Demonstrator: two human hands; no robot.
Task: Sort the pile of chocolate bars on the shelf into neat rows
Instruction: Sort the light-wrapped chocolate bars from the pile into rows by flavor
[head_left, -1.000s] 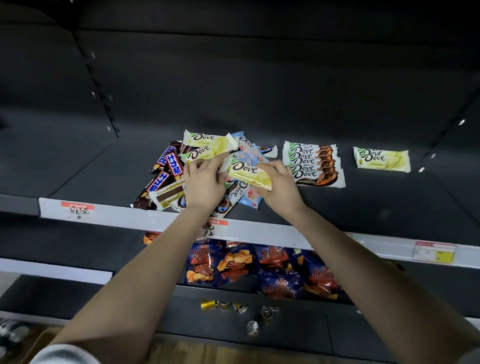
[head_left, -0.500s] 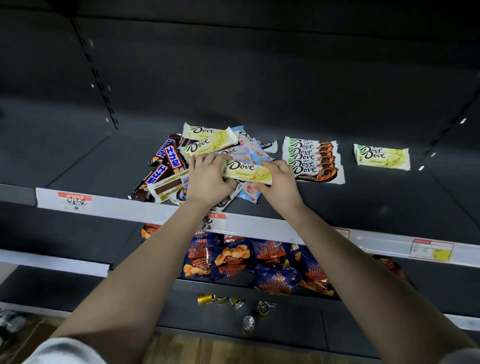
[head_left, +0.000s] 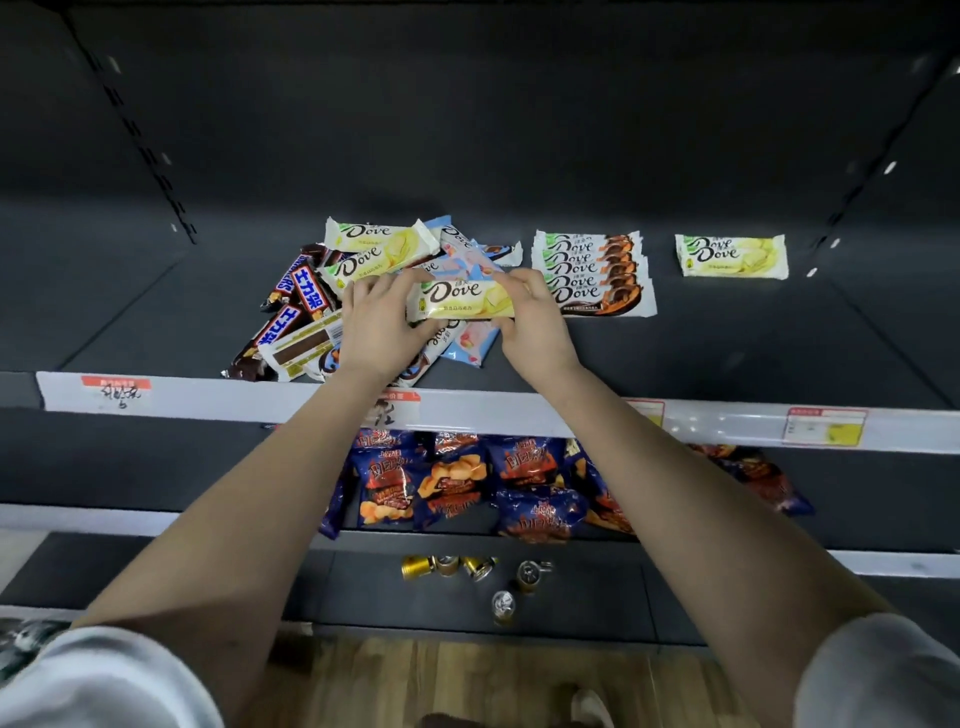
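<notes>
I see left hand (head_left: 376, 327) and right hand (head_left: 535, 325) each pinching one end of a pale-yellow foil-wrapped Dove bar (head_left: 462, 302) over the jumbled chocolate pile (head_left: 311, 312).

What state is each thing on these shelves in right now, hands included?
yellow Dove bar: held over the pile, level, label up, gripped at both ends
left hand: pinches the bar's left end
right hand: pinches its right end
pile: jumbled, bars crossing each other
brown Dove bars: neat overlapping row
yellow Dove stack: tidy, apart at right
snack bags: heaped, overlapping
cans: some lying on their sides
</notes>
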